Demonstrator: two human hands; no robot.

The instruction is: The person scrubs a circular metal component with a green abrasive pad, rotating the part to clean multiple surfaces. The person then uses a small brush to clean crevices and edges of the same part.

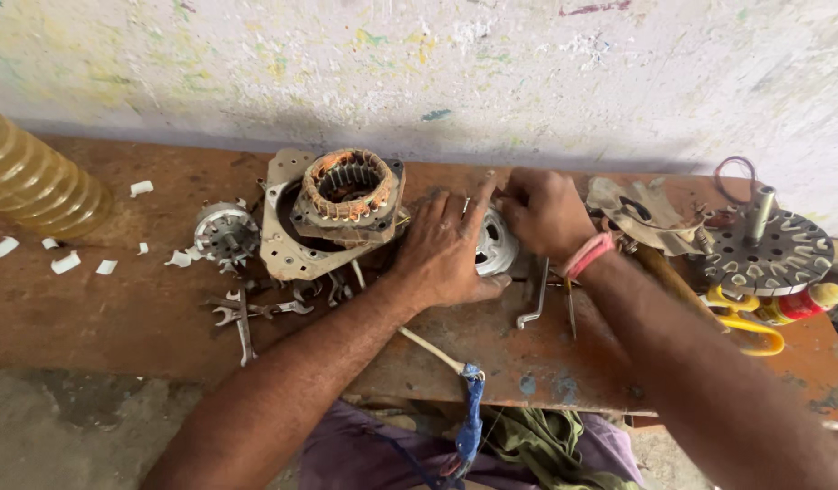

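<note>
Resting flat on a worn brown wooden surface (pixel 119 318), a round silver motor cover (pixel 497 243) lies with its vented face turned up toward the camera; being round, it has no clear long axis. It sits near the middle of the surface, mostly hidden between two hands.

The left hand (pixel 446 249) presses down on the cover's left side, palm down, fingers spread and pointing toward the wall, the thumb along the cover's near edge. Its grip is wide and flat, bracing rather than closing. The right hand (pixel 544 210) is curled over the cover's far right edge, knuckles up; whether its grip pinches anything cannot be told. A pink band (pixel 587 256) circles the right wrist. Both forearms reach in from the lower edge.

Left of the cover stands a stator (pixel 349 186) with copper windings on a square plate, then a small rotor (pixel 225 232), with spanners (pixel 246 318) in front. Just right of the cover lies a bent key (pixel 535 299). Farther right is a slotted disc (pixel 773 252). Behind everything rises a paint-flecked white wall (pixel 437 63).
</note>
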